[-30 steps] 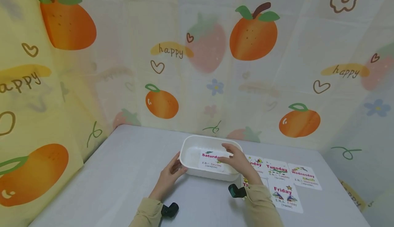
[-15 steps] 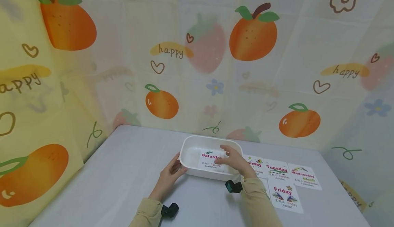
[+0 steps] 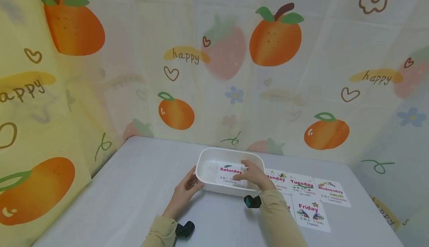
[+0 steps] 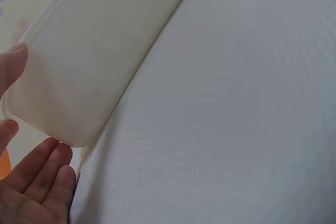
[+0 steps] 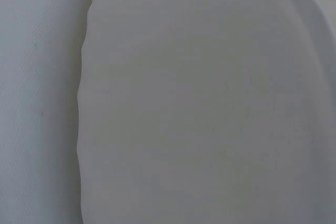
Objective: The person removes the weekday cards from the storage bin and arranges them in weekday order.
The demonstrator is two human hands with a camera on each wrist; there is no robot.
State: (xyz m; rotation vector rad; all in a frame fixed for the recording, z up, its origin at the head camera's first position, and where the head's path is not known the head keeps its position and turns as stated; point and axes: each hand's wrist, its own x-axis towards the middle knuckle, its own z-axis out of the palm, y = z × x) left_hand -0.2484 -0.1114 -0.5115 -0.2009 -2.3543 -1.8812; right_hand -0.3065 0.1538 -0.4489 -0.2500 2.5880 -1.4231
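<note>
A white plastic basin stands on the table, with a "Saturday" card lying inside it. My left hand grips the basin's left end. In the left wrist view, the thumb lies at the rim of the basin and the fingers curl at its lower corner. My right hand reaches over the right side of the basin, fingers spread and bent, thumb overlapping the card's right part. Only the basin's pale wall fills the right wrist view; the hand is hidden there.
Right of the basin lie several cards: Monday, Tuesday, Wednesday and Friday. One more is partly behind the right sleeve. A fruit-printed curtain hangs behind the table.
My right hand and forearm have shifted slightly left over the basin, uncovering more of the Monday card and covering most of the card left of Friday. The left hand stays put.
</note>
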